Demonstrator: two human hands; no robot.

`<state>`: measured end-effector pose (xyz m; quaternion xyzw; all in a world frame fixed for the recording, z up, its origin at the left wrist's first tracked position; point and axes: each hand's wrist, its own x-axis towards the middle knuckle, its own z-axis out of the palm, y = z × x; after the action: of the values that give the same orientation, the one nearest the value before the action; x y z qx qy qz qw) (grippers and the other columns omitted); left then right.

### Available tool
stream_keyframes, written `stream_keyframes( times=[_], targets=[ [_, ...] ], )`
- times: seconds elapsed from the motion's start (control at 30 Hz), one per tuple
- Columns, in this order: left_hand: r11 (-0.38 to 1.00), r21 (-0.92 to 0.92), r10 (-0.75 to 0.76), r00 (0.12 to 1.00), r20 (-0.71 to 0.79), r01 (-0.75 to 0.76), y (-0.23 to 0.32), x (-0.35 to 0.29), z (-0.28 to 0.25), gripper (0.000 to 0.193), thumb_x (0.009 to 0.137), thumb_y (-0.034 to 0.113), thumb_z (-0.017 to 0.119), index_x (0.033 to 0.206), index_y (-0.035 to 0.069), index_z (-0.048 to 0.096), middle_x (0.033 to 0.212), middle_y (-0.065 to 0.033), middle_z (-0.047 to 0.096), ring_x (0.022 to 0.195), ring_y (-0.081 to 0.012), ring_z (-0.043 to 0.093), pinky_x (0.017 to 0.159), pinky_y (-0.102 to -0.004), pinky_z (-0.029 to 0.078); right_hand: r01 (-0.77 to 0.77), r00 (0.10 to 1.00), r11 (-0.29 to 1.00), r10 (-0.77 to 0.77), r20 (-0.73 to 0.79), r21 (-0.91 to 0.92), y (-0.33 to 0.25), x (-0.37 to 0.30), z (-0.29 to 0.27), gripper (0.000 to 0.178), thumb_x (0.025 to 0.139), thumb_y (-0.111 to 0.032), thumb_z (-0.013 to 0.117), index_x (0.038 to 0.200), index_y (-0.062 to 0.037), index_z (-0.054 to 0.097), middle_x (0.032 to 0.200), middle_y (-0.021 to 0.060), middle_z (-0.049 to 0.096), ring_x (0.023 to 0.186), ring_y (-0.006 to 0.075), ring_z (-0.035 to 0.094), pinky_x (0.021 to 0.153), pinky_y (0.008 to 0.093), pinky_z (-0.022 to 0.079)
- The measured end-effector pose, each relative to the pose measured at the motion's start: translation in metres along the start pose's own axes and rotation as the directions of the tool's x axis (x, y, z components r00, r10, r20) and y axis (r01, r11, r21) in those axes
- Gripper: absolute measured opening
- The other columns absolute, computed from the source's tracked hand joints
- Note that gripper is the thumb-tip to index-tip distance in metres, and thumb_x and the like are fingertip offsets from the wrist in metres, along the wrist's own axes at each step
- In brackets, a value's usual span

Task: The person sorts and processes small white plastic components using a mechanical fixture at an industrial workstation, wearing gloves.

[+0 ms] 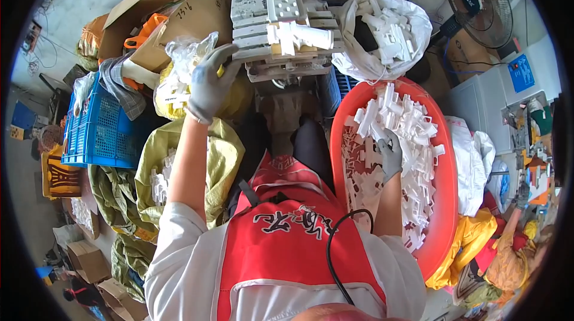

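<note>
Now holding the left hand (209,86) beside the machine (286,5) with fingers parted; resting the right hand (391,156) at white parts (411,126) in the red tub (448,198), cannot tell whether gripping any.

Your gloved left hand (209,84) is raised between a plastic bag (181,65) and the machine (284,4), fingers (222,53) parted; a white part (314,37) lies on the machine. Your gloved right hand (391,156) is over white pieces (412,135) in the red tub (448,195). Beyond stands a sack (363,70) of similar pieces, a fan (469,1) to its right. A blue crate (101,141) sits at your left.
</note>
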<state>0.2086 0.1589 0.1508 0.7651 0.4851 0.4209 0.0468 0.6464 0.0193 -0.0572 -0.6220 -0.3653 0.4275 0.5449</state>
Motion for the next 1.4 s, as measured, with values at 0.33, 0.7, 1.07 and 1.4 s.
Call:
stream_keyframes(
  times=[0.33, 0.7, 1.07, 1.4],
  targets=[
    [0.997, -0.071, 0.047, 0.951, 0.305, -0.027, 0.008, 0.073, 0.033, 0.056, 0.073, 0.023, 0.074, 0.12, 0.003, 0.053, 0.099, -0.0191, 0.065, 0.088, -0.0274, 0.065, 0.076, -0.0346, 0.051, 0.051, 0.999, 0.997, -0.052, 0.01, 0.066, -0.049, -0.021, 0.008, 0.038, 0.086, -0.004, 0.056, 0.124, -0.0045, 0.05, 0.107, 0.0051, 0.057, 0.079, 0.0104, 0.054, 0.07, 0.0229, 0.046],
    [0.973, -0.209, -0.078, 0.991, 0.106, 0.099, -0.011, 0.05, 0.02, 0.041, 0.075, 0.024, 0.073, 0.109, 0.004, 0.061, 0.098, -0.0145, 0.067, 0.09, -0.0236, 0.065, 0.079, -0.0313, 0.051, 0.156, 0.937, 0.951, -0.228, 0.265, 0.266, -0.179, 0.05, 0.09, 0.035, 0.09, -0.01, 0.053, 0.124, -0.003, 0.047, 0.111, 0.0062, 0.055, 0.089, 0.0124, 0.054, 0.074, 0.024, 0.045],
    [0.801, -0.015, -0.597, 0.797, -0.094, 0.598, -0.074, -0.167, -0.085, 0.041, 0.073, 0.014, 0.071, 0.111, 0.004, 0.062, 0.092, -0.0096, 0.068, 0.081, -0.0129, 0.065, 0.073, -0.0251, 0.051, 0.295, 0.774, 0.88, 0.009, 0.634, -0.373, -0.261, 0.092, 0.205, 0.038, 0.084, -0.003, 0.057, 0.121, -0.0105, 0.058, 0.1, 0.0018, 0.062, 0.069, 0.0073, 0.051, 0.06, 0.0227, 0.045],
    [0.641, 0.062, -0.742, 0.638, -0.206, 0.765, -0.107, -0.283, -0.156, 0.033, 0.091, 0.018, 0.056, 0.117, -0.004, 0.055, 0.114, -0.012, 0.059, 0.1, -0.0193, 0.056, 0.087, -0.0304, 0.046, 0.976, 0.217, 0.1, -0.467, 0.857, -0.193, -0.121, 0.135, 0.022, 0.043, 0.086, -0.009, 0.047, 0.13, -0.0089, 0.047, 0.132, 0.0107, 0.047, 0.111, 0.0204, 0.052, 0.092, 0.035, 0.043]
  ],
)
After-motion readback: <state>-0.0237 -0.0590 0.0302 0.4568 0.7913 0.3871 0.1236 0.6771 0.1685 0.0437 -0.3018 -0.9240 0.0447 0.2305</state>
